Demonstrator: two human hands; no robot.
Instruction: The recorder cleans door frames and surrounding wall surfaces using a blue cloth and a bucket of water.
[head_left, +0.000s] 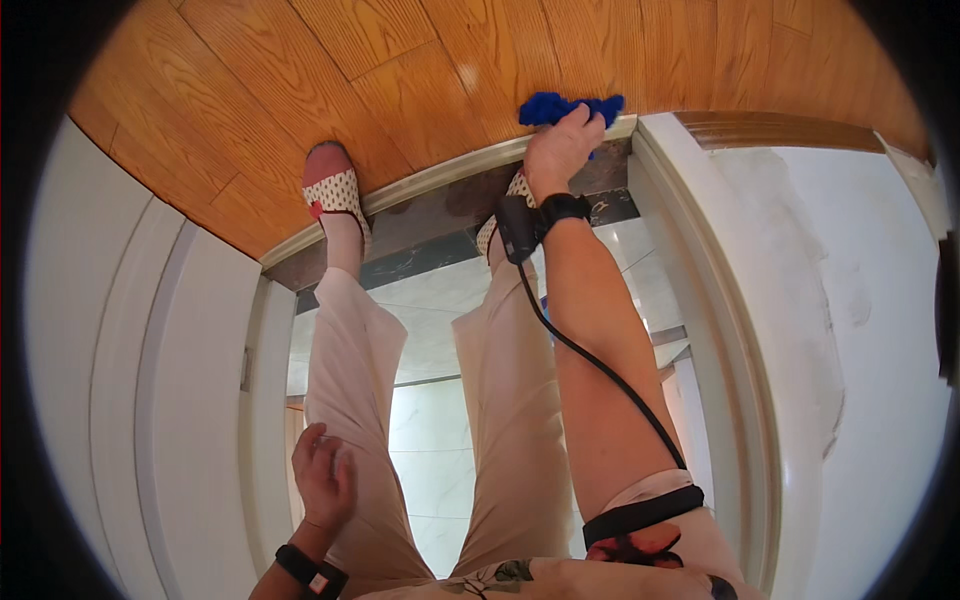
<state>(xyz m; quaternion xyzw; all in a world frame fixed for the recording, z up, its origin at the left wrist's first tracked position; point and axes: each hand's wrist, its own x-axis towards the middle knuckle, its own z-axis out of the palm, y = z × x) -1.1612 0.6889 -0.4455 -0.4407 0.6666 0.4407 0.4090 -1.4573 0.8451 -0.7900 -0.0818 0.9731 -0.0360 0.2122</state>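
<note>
My right hand presses a crumpled blue cloth onto the edge of the wood plank floor, just past the pale threshold strip and near the right door frame. The fingers and cloth hide the strip beneath them. My left hand hangs by my left thigh, holding nothing, its fingers loosely curled and a little apart. Whether it touches the beige trousers is unclear. Each wrist wears a black band; a black device with a cable is strapped at the right one.
A white door frame and a stained white wall rise at the right. White door panels stand at the left. My left slipper spans the threshold; the right slipper is on dark stone. Pale tiles lie behind.
</note>
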